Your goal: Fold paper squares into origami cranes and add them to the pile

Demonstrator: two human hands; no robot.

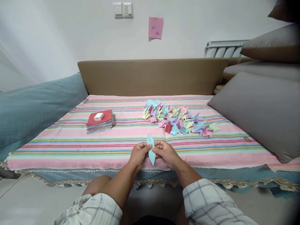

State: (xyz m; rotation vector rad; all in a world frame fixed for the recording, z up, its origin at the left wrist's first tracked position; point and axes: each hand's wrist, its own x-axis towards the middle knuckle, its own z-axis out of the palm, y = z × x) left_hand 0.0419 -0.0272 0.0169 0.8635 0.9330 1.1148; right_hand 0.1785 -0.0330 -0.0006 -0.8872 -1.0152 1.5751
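A light blue folded paper (151, 158), long and narrow with two thin points at its far end, is pinched between my hands above the near edge of the striped cloth. My left hand (140, 153) grips its left side, thumb on top. From the right, my right hand (166, 152) holds it the same way, its thumb near the paper's middle. Beyond my hands lies a spread of many-coloured folded paper cranes (175, 120). To the left sits a stack of paper squares (99, 126) with a red sheet on top, and a small white block (98, 116) rests on it.
The pink striped cloth (70, 137) covers the sofa seat, with a brown backrest (152, 76) behind. Grey cushions (260, 109) pile up at the right; a blue covered armrest (42, 106) bounds the left. A small brown ring-like object (247, 139) lies near the cushion.
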